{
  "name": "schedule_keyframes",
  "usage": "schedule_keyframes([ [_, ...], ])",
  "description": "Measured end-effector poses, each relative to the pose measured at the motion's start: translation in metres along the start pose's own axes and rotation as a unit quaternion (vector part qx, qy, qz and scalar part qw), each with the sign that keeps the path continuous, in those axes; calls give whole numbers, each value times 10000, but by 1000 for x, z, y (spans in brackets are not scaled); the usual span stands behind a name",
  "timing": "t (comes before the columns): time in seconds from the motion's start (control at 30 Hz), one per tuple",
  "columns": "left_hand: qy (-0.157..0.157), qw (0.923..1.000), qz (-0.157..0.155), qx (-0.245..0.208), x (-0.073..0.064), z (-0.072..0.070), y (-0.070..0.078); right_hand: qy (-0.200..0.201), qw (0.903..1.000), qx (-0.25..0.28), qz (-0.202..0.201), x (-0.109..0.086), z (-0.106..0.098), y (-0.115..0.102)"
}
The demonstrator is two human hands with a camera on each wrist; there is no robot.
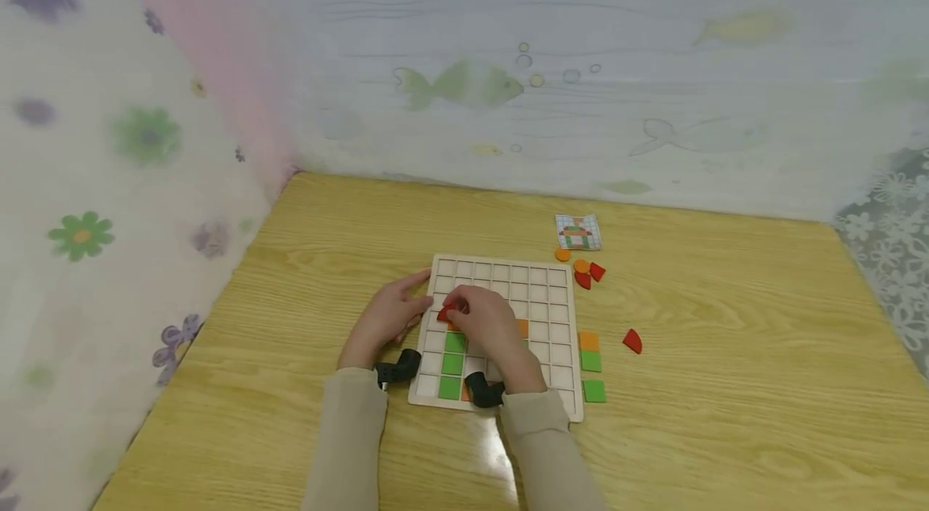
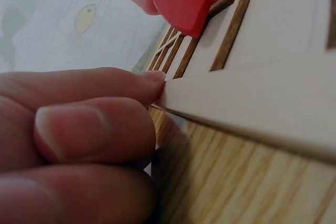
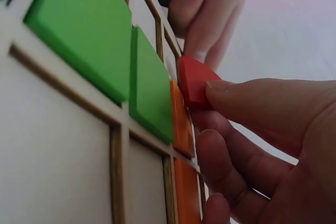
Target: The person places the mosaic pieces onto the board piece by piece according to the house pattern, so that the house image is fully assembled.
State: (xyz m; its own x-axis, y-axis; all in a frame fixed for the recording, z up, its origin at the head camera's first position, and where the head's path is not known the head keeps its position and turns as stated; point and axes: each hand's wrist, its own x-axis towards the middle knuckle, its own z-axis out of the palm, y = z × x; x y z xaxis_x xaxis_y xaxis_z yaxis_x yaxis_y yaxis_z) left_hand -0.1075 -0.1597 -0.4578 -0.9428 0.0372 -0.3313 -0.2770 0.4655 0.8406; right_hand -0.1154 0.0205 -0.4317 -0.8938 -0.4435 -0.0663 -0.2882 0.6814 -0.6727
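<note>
My right hand (image 1: 493, 326) pinches a red quarter-circle piece (image 3: 195, 80) between thumb and fingers. It holds the piece over the left part of a wooden grid board (image 1: 501, 260), close above its cells. In the left wrist view the red piece's pointed end hangs near the grid ridges. Along the board's left edge, my left hand (image 1: 385, 313) touches the rim with a fingertip, its index finger stretched forward. Green squares (image 1: 452, 363) fill a column of cells, and orange squares (image 3: 188, 192) sit in the row beyond them. The right hand and wrist hide the board's middle.
Right of the board lie loose green squares (image 1: 594, 391), an orange square (image 1: 589, 340), orange discs (image 1: 562, 255) and red quarter-circles (image 1: 633, 341). A small pattern card (image 1: 578, 232) lies behind them. Fabric-covered walls (image 1: 464, 148) bound the wooden table (image 1: 726, 414) at the back and left.
</note>
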Motion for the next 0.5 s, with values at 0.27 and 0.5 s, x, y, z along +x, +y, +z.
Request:
schedule_keyframes([
  [0.27,0,10000,14,96,-1,0,0,66,9999,-54,-108,-1,6,-3],
  [0.5,-8,9998,15,175,-1,-1,1,133,9994,-241,-192,-1,10,-3],
])
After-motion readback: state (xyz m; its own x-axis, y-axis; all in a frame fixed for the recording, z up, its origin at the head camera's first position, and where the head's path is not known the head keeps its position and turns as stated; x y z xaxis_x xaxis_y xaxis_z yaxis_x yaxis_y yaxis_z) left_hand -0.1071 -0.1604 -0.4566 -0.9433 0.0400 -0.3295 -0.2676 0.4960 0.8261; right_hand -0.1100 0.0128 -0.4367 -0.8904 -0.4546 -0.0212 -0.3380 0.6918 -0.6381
